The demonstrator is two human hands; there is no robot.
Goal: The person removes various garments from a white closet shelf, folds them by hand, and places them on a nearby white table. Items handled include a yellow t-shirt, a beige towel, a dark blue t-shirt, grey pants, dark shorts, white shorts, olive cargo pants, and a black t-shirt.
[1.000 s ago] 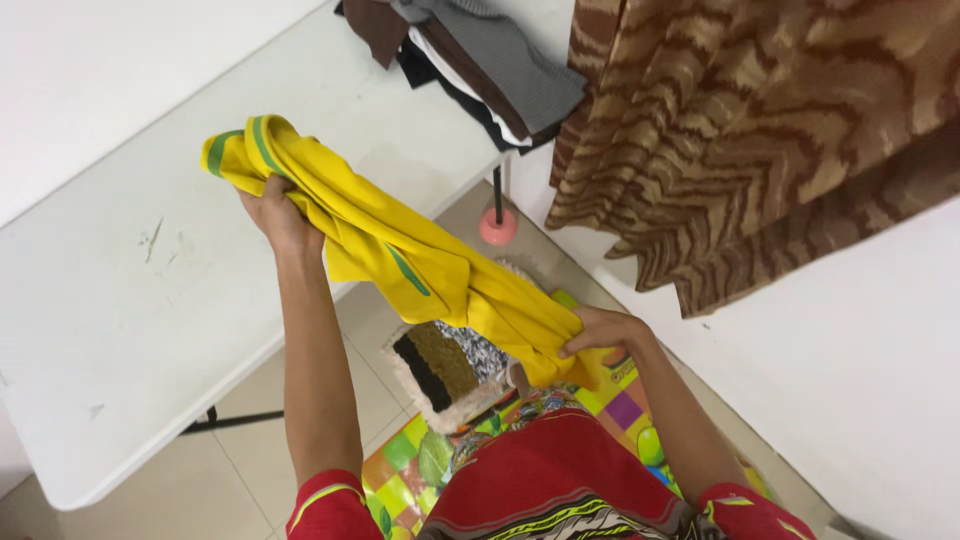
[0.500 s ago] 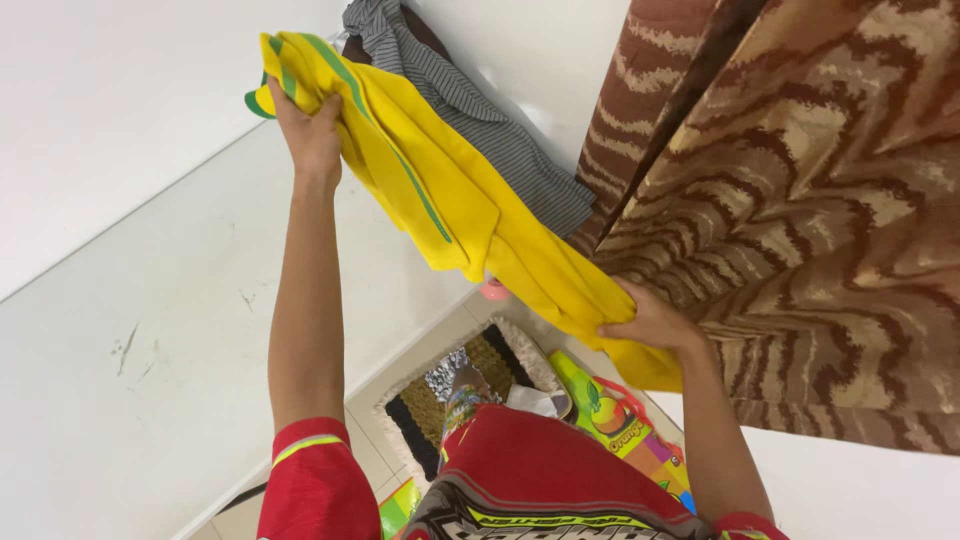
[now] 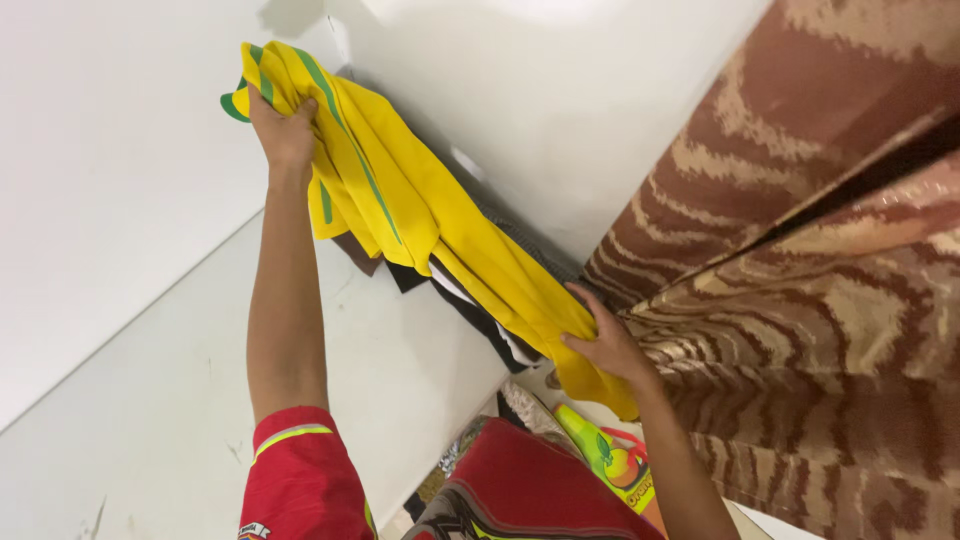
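Note:
I hold a yellow garment with green trim [image 3: 420, 215] stretched between both hands, above the far end of a white table [image 3: 150, 420]. My left hand [image 3: 283, 132] grips its upper end, raised high near the white wall. Lower down, my right hand [image 3: 608, 345] grips the garment's other end beside a brown patterned curtain. The cloth hangs over a pile of folded clothes [image 3: 470, 300] and hides most of it.
The brown wavy-patterned curtain [image 3: 800, 300] fills the right side. White walls [image 3: 100, 180] meet in a corner behind the table. On the floor below lie a colourful mat [image 3: 610, 465] and a rug edge. My red clothing [image 3: 520, 495] shows at the bottom.
Both hands have carried the yellow garment up and away, from over the table's edge to the far pile by the wall; the view tilted up, with the curtain now closer.

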